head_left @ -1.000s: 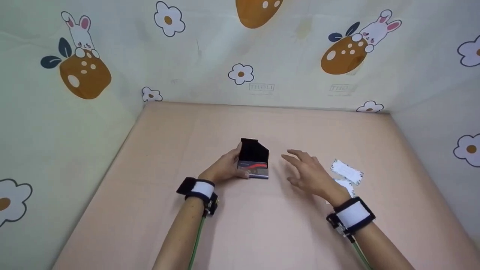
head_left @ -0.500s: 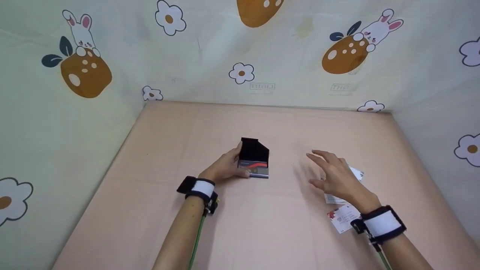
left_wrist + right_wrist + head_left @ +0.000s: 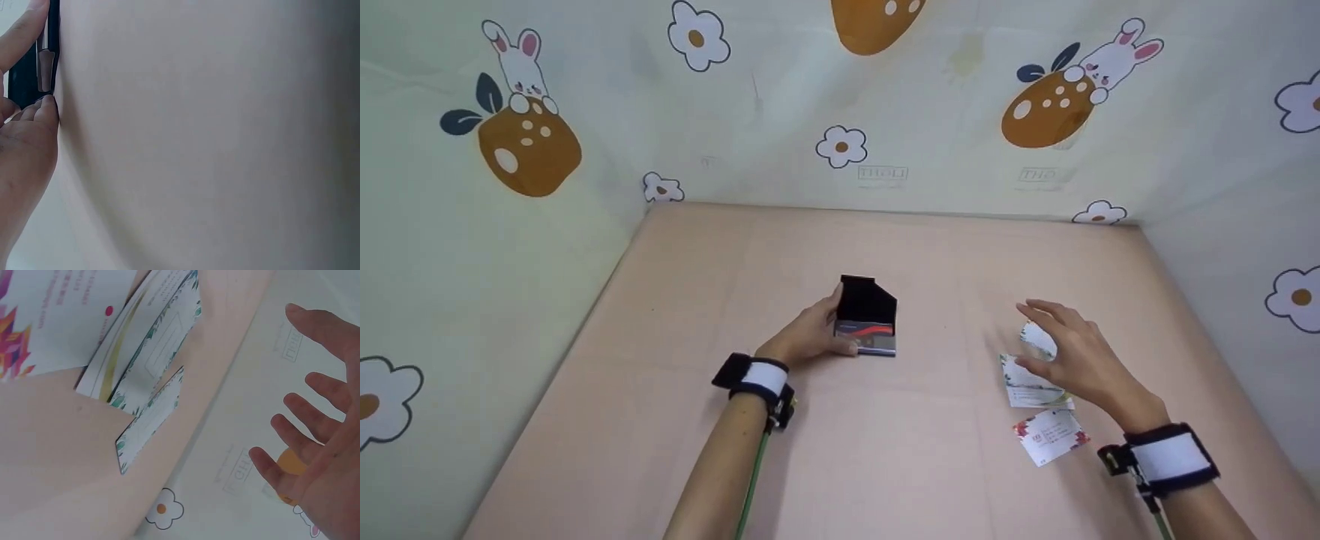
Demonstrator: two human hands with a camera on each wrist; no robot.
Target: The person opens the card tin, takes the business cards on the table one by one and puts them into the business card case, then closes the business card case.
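Observation:
In the head view my left hand (image 3: 808, 331) holds a black card case (image 3: 867, 300) whose lid stands raised. A card with a red stripe (image 3: 866, 329) shows inside it. The left wrist view catches the case (image 3: 23, 76) edge-on, with the thumb on one side and fingertips at its lower end. My right hand (image 3: 1081, 360) hovers over several loose cards, fingers spread and holding nothing. Beneath it lie a card with leafy edges (image 3: 1035, 341) and overlapping white cards (image 3: 1027, 386). Nearer the body is a card with red leaf corners (image 3: 1051, 437).
The pink tabletop (image 3: 780, 247) is bounded by a patterned cloth wall (image 3: 765, 112) at the back and both sides. Green cables (image 3: 754, 487) run from the wrist bands along the forearms.
My right hand has moved right, away from the case and over the loose cards, uncovering the red-leaf card. The left hand and case have stayed in place.

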